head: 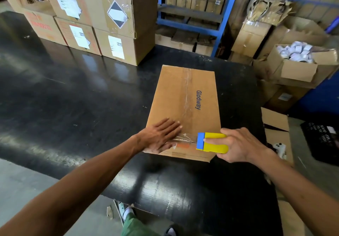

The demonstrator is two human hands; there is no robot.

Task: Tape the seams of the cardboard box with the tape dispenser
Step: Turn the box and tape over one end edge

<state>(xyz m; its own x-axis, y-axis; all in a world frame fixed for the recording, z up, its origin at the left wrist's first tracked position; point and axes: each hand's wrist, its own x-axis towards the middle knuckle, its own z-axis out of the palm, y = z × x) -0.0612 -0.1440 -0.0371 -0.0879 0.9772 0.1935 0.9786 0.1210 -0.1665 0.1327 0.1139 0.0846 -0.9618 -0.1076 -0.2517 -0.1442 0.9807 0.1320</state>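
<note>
A closed brown cardboard box (185, 98) printed "Glodway" lies on the black table (77, 96), with clear tape along its centre seam. My left hand (161, 135) lies flat, fingers spread, on the box's near left corner, pressing on a strip of clear tape (185, 137). My right hand (238, 145) grips a yellow tape dispenser with a blue head (211, 142) at the near right corner. The tape strip stretches from under my left hand to the dispenser's head, across the near edge of the box.
Stacked labelled cartons (102, 15) stand at the table's far left. A blue metal rack (192, 10) with boxes is behind. Open cartons, one holding white rolls (297, 52), sit on the right. A black crate (322, 140) and flat cardboard (277, 125) lie on the floor at right.
</note>
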